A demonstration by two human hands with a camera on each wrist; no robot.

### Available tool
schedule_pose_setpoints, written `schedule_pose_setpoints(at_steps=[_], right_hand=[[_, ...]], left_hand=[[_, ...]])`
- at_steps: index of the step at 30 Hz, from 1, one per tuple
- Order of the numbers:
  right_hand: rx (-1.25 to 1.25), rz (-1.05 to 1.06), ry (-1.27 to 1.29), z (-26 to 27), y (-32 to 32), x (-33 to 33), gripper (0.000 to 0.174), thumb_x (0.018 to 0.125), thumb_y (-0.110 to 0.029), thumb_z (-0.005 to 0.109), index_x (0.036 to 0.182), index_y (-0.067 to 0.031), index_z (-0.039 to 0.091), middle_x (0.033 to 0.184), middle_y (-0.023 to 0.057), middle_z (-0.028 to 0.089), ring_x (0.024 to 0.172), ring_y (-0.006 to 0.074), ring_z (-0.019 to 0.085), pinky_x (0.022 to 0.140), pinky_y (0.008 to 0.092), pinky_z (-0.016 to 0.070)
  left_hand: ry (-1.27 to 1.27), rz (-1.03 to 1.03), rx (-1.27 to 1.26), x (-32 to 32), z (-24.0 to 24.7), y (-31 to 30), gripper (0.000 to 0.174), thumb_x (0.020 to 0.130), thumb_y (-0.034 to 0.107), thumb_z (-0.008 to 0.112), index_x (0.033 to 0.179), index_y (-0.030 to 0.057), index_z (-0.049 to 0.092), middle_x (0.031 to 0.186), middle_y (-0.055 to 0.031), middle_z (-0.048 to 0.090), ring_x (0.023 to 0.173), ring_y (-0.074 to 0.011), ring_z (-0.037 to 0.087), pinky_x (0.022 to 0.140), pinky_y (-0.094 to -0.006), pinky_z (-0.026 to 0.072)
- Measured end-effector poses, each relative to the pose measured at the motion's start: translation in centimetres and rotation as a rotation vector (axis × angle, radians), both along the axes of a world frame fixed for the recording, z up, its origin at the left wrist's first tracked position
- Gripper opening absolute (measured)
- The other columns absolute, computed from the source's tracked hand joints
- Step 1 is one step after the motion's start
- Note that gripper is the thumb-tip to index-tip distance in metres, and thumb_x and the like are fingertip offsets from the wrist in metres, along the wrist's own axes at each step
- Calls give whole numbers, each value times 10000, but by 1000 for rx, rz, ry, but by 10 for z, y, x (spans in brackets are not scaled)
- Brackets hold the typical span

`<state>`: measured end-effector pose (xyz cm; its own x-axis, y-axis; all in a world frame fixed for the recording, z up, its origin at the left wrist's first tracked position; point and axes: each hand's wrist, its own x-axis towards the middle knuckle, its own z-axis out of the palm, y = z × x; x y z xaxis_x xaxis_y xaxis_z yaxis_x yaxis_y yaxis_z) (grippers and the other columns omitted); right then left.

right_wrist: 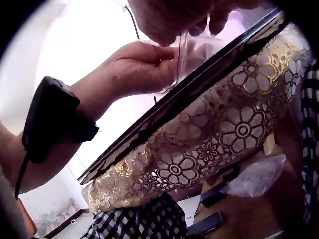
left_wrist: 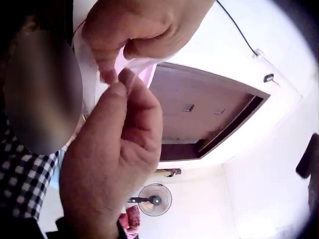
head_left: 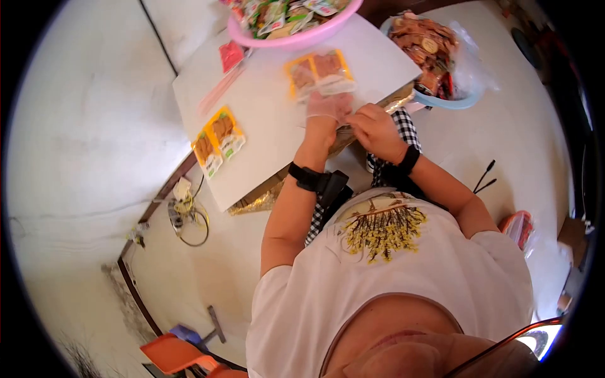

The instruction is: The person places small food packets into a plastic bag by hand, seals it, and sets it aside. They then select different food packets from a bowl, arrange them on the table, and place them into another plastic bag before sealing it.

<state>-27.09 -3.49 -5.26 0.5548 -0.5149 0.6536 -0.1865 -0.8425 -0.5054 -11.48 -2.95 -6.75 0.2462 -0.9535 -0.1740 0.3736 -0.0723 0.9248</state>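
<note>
Both hands meet at the near edge of a white tabletop. My left hand grips a clear plastic bag with a thin red line; its sheer film overlaps the fingers. From the right, my right hand pinches the bag's edge between thumb and forefinger. Fingertips of both hands come close together in the left wrist view, where the right hand is below. Just beyond the left hand lies a yellow twin snack pack with brown pieces showing. Another yellow twin pack lies to the left.
A pink basin of colourful packets stands at the table's far side, beside a small red packet and a pinkish clear strip. Right of the table is a blue basin of brown packaged goods. Floral gold cloth hangs below the table edge.
</note>
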Motion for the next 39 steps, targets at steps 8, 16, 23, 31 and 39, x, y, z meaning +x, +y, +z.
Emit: schedule_pose_setpoints(at_steps=[8, 16, 23, 31, 39], right_hand=[[72, 25, 32, 8, 5, 14, 120, 765, 3, 634, 883, -22, 636, 763, 102, 559, 731, 292, 552, 645, 378, 461], [63, 41, 90, 11, 11, 24, 89, 771, -8, 645, 858, -19, 629, 781, 102, 558, 750, 291, 545, 662, 374, 453], [0, 17, 117, 21, 14, 26, 74, 770, -20, 645, 837, -29, 618, 817, 95, 570, 779, 291, 553, 679, 374, 459], [2, 3, 80, 21, 11, 21, 54, 773, -43, 645, 819, -36, 619, 818, 87, 580, 803, 282, 562, 691, 373, 468], [29, 5, -10, 19, 4, 20, 46, 778, -75, 651, 808, -45, 632, 773, 79, 563, 753, 275, 562, 668, 377, 469]], left_hand=[[-454, -185, 105, 39, 61, 119, 151, 910, 98, 552, 926, -25, 639, 741, -54, 637, 648, -112, 598, 554, -277, 514], [-1731, 731, 589, 233, 39, 175, 601, 729, 376, 744, 1128, -32, 557, 971, -183, 661, 868, -328, 643, 734, -421, 514], [-1197, 439, 867, 287, 31, 182, 695, 622, 453, 786, 1045, -65, 594, 1013, -245, 654, 949, -336, 645, 792, -411, 511], [-1374, 712, 471, 304, 17, 200, 369, 710, 258, 751, 869, -36, 596, 806, -146, 645, 678, -250, 619, 652, -360, 490], [-556, 573, 178, 186, 89, 212, 272, 866, 40, 584, 1136, 30, 553, 859, -40, 632, 553, -47, 526, 400, -170, 391]])
